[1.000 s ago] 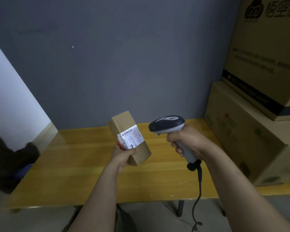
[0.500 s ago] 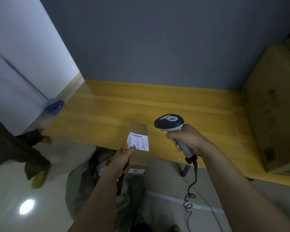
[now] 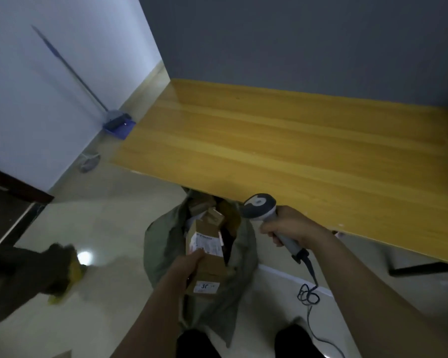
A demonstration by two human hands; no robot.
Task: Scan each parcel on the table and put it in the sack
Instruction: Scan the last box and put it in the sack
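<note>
My left hand (image 3: pixel 189 264) grips a small brown cardboard parcel (image 3: pixel 208 257) with a white label, held over the open mouth of a grey-green sack (image 3: pixel 163 244) on the floor in front of the table. Several other brown parcels (image 3: pixel 207 210) lie inside the sack. My right hand (image 3: pixel 286 226) holds a grey barcode scanner (image 3: pixel 260 206) by its handle, to the right of the sack, at the table's front edge; its cable (image 3: pixel 308 295) hangs to the floor.
The wooden table (image 3: pixel 295 146) stretches right along the grey wall. A blue dustpan and broom (image 3: pixel 118 124) stand at the white wall on the left. Another person's dark leg and yellow shoe (image 3: pixel 60 277) are at the left. My feet (image 3: pixel 197 342) stand below the sack.
My view has swung down and left from the table to the floor. My left hand has lowered the parcel from beside the scanner to the sack's mouth. The right hand keeps the scanner.
</note>
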